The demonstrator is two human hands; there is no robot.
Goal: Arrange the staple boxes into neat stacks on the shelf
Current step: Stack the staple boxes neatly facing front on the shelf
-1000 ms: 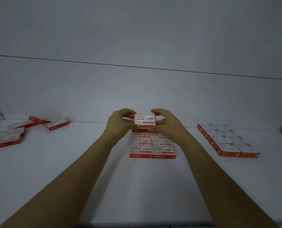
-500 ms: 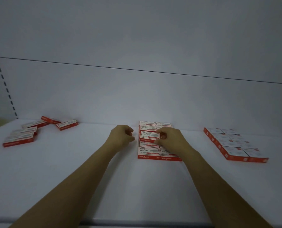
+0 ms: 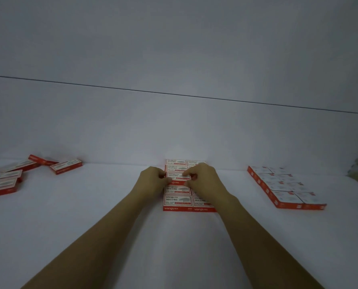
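Red-and-white cardboard staple box (image 3: pixel 176 176) sits on top of the central flat block of matching boxes (image 3: pixel 179 200), on its left column. The left hand (image 3: pixel 152 181) and right hand (image 3: pixel 204 180) pinch its ends with curled fingers. Scattered boxes (image 3: pixel 65 166) lie left of that block, and another tidy block (image 3: pixel 286 187) lies to its right.

One red-and-white box (image 3: pixel 177 176) lies flat atop my middle block (image 3: pixel 179 200) (two columns wide), with a tidy block (image 3: pixel 286 184) to my right and loose boxes (image 3: pixel 65 166) scattered left.
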